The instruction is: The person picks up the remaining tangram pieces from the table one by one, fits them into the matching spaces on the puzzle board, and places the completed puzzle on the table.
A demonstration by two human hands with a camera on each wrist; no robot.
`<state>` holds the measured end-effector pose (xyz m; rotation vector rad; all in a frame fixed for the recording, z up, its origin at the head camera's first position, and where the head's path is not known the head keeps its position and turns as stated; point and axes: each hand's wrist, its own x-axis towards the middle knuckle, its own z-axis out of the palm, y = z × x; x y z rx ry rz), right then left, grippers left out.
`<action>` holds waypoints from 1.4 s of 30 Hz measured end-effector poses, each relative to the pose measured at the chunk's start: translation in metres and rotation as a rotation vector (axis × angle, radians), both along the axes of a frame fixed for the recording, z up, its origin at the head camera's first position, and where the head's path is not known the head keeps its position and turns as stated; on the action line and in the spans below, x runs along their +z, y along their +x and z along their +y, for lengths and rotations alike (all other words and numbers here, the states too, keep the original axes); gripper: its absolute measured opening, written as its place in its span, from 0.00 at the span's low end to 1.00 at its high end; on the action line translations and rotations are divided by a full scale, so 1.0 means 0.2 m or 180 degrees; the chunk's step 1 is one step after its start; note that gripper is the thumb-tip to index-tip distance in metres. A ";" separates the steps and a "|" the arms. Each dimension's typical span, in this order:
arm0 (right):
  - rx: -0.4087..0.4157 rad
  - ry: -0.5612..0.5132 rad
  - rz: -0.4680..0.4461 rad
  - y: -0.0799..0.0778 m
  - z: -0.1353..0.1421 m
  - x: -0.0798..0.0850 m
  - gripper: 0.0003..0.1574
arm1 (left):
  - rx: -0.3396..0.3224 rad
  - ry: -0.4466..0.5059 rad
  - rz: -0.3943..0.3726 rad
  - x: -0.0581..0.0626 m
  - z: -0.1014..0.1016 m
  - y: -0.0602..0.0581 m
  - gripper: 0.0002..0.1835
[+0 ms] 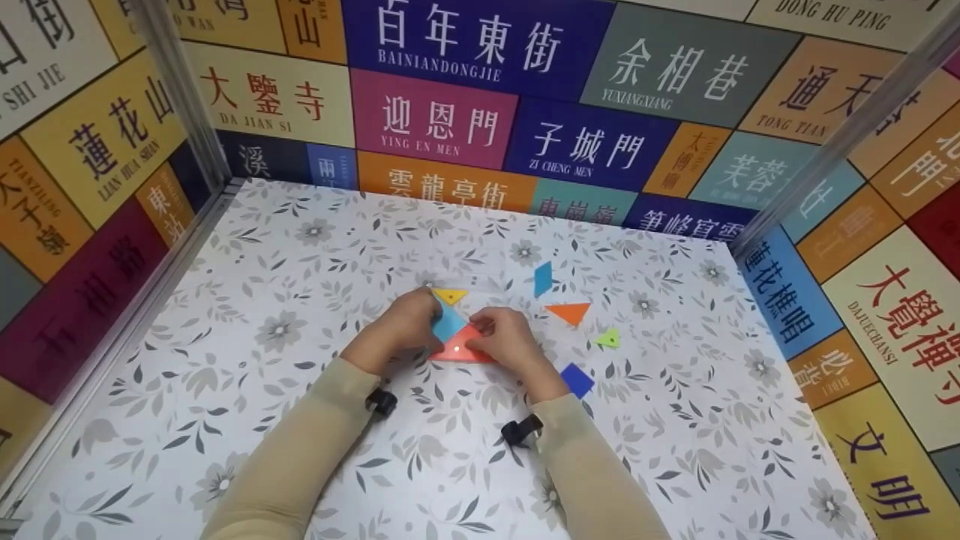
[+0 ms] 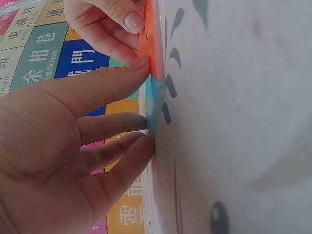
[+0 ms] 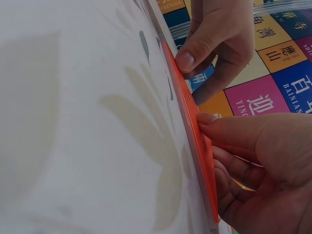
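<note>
A large red tangram triangle [image 1: 459, 349] and a large light-blue tangram triangle [image 1: 448, 322] lie edge to edge on the table. My left hand [image 1: 403, 322] pinches across the blue triangle, its fingers along the far-left side and its thumb at the red triangle's left corner. From the right, my right hand [image 1: 511, 341] holds the red triangle, thumb on the near part and bent fingers along the slanted edge, as the right wrist view shows. A small yellow triangle [image 1: 451, 296] sits just beyond the blue one, close to the left fingertips.
Right of the hands lie a blue parallelogram [image 1: 543, 279], an orange triangle [image 1: 570, 312] and a small green triangle [image 1: 610, 340]. A dark-blue square [image 1: 578, 381] is beside the right wrist. Sign-covered panels [image 1: 435, 127] enclose the flower-patterned table [image 1: 315, 277] at the back and sides.
</note>
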<state>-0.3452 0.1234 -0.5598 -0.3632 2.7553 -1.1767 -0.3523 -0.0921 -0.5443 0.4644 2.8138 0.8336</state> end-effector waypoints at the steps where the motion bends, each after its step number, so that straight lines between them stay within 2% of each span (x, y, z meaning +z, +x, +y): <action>1: -0.0002 0.0012 0.0002 0.00 0.00 0.00 0.21 | -0.0009 -0.0013 0.0013 0.00 0.00 0.00 0.25; 10: -0.0021 0.0014 0.0034 0.00 0.00 0.00 0.20 | 0.0131 -0.0092 -0.0177 0.02 0.01 0.01 0.29; 17: -0.0045 -0.0029 0.0014 0.00 0.00 -0.01 0.19 | 0.0092 -0.0164 -0.0118 0.02 0.02 0.01 0.25; 24: -0.0036 -0.0045 -0.0004 0.00 0.00 -0.01 0.19 | 0.0071 -0.0113 -0.0088 0.02 0.01 0.01 0.25; 31: 0.0067 -0.0117 0.0122 0.00 0.01 -0.02 0.17 | -0.0063 -0.0184 0.0101 0.02 0.01 0.01 0.18; 42: 0.0131 -0.0020 0.0010 -0.01 0.01 -0.01 0.13 | 0.0066 -0.0171 -0.0081 0.03 0.02 0.01 0.27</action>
